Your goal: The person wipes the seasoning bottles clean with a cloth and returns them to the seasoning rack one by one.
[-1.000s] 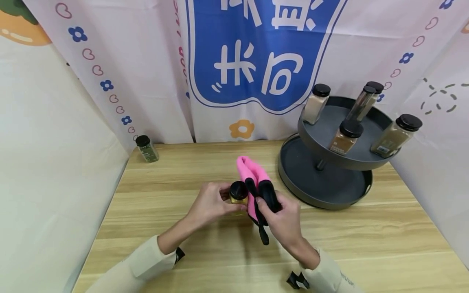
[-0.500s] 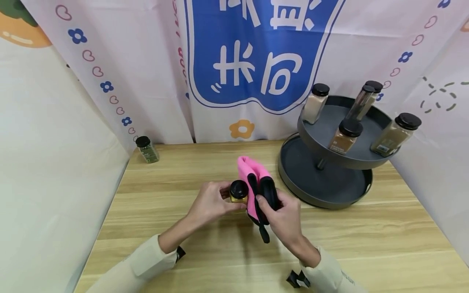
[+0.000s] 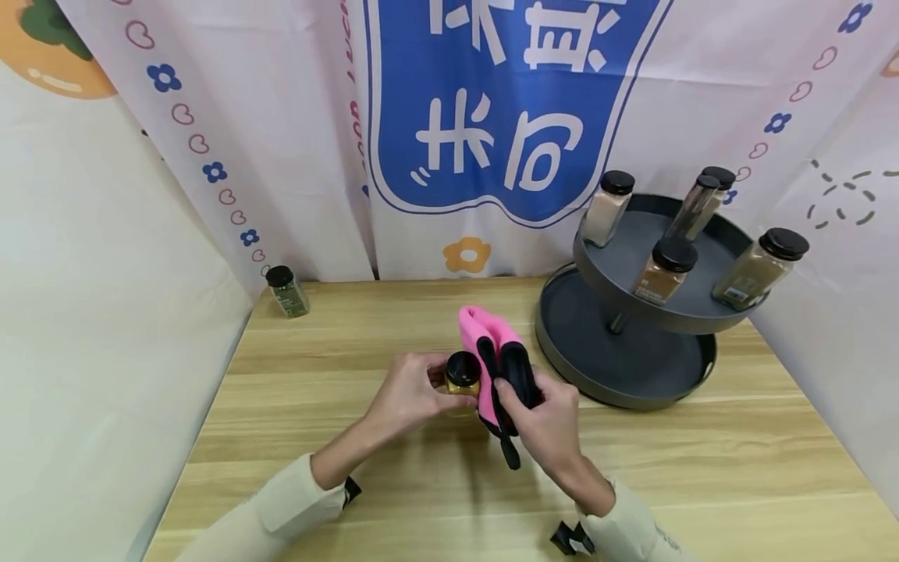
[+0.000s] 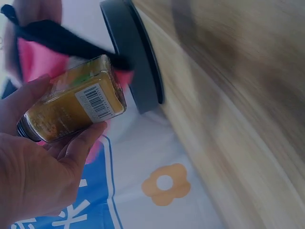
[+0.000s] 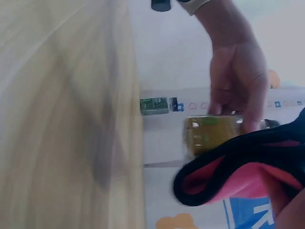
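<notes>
View shifted; hands (image 3: 409, 395) (image 3: 551, 414) hold one jar (image 3: 463, 372), one cloth (image 3: 516, 371).

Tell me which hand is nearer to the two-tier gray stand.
Right. The right hand, gripping the pink item, is left and in front of the gray stand; the left hand, holding the yellow jar, is farther left.

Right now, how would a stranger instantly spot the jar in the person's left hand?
On the wooden table, find the grey two-tier stand. To its left, the left hand grips the black-lidded jar beside the pink-and-black fabric in the right hand. Yellow contents set it apart from the green-filled jar at the back left.
</notes>
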